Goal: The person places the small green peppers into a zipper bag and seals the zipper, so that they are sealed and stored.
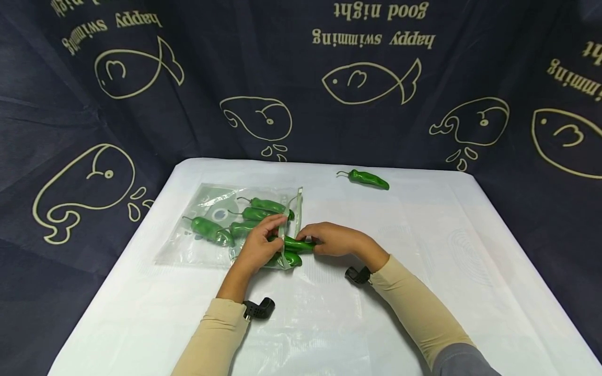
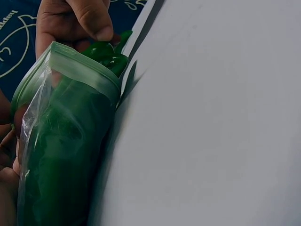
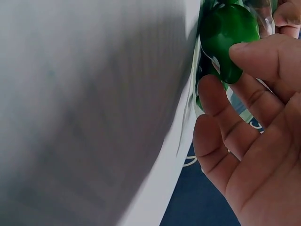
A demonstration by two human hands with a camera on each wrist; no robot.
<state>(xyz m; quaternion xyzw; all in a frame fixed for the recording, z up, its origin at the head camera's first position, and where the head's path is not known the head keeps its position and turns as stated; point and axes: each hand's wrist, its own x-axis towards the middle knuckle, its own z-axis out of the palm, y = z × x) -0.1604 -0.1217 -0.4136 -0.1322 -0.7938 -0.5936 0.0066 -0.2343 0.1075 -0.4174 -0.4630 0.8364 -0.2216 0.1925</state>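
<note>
A clear zip bag [image 1: 171, 253] lies flat on the left half of the table, its mouth facing right. Several long green peppers [image 1: 207, 230] are inside it. My left hand [image 1: 256, 248] pinches the upper layer of the bag at its mouth. Between thumb and fingers, my right hand [image 1: 334, 239] holds the end of a green pepper [image 1: 301, 245] that lies partly in the mouth. Just below, another pepper tip [image 1: 293, 259] pokes past the bag's edge. The left wrist view shows the bag's pale green zip strip [image 2: 84, 75] around the peppers.
One more green pepper [image 1: 369, 179] lies by itself near the table's far edge, right of the bag. The white-covered table [image 1: 423, 224] meets a dark blue cloth [image 1: 301, 52] with fish and whale drawings behind and at both sides.
</note>
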